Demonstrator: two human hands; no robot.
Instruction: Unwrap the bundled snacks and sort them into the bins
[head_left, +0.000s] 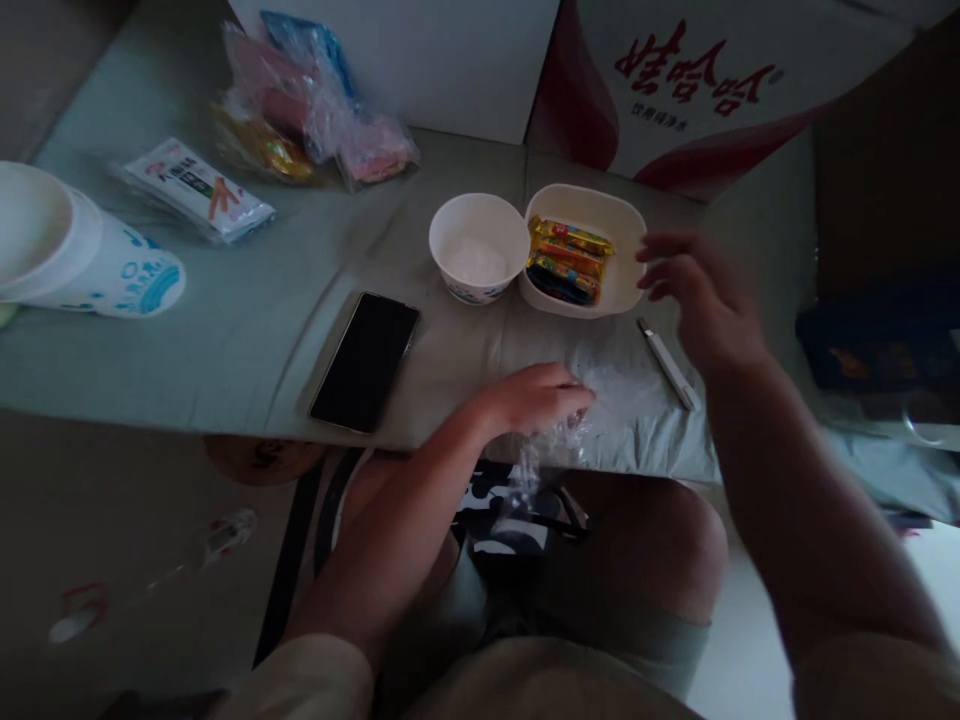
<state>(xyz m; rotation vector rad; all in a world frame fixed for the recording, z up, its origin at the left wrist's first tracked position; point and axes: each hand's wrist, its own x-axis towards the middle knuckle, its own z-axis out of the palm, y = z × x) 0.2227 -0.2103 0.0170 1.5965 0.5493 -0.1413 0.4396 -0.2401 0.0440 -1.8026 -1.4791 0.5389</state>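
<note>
My left hand [541,398] is at the table's front edge, fingers curled on a crumpled clear plastic bag [529,465] that hangs over the edge. More of the film lies flat just right of it. My right hand [701,295], slightly blurred, is at the right rim of a white rectangular tub [626,285], fingers apart and holding nothing visible; whether they touch the rim I cannot tell. Inside the tub lie several yellow-wrapped snack sticks [574,245] and a dark packet [555,285]. Against its left side stands a white paper bowl [480,245] with something whitish at the bottom.
A white utility knife [667,365] lies below my right hand. Left of centre rests a black phone [366,362]. Further left are stacked paper cups [112,255], a white packet [199,190] and bagged snacks [300,100]. A printed carton [690,90] stands at the back.
</note>
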